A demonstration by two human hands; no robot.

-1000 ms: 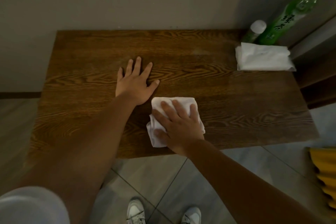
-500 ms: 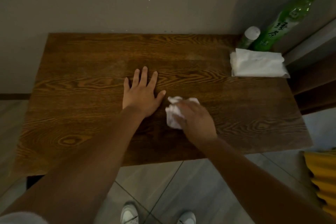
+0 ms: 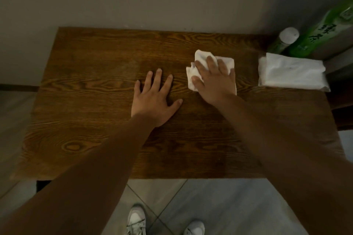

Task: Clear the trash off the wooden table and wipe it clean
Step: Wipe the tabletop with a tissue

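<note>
The dark wooden table (image 3: 91, 74) stands against a grey wall. My left hand (image 3: 154, 99) lies flat on its middle, fingers spread, holding nothing. My right hand (image 3: 215, 80) presses a crumpled white tissue (image 3: 200, 57) onto the tabletop to the right of the left hand, toward the back. The tissue sticks out beyond my fingers on the left and far side; the rest is hidden under the palm.
A white pack of tissues (image 3: 290, 71) lies at the table's back right. Behind it stand a small bottle with a white cap (image 3: 287, 37) and a tall green bottle (image 3: 321, 32). Tiled floor and my white shoes (image 3: 136, 220) show below the front edge.
My right hand has slid the tissue from near the front edge away toward the back right of the table. The left hand stayed flat in place.
</note>
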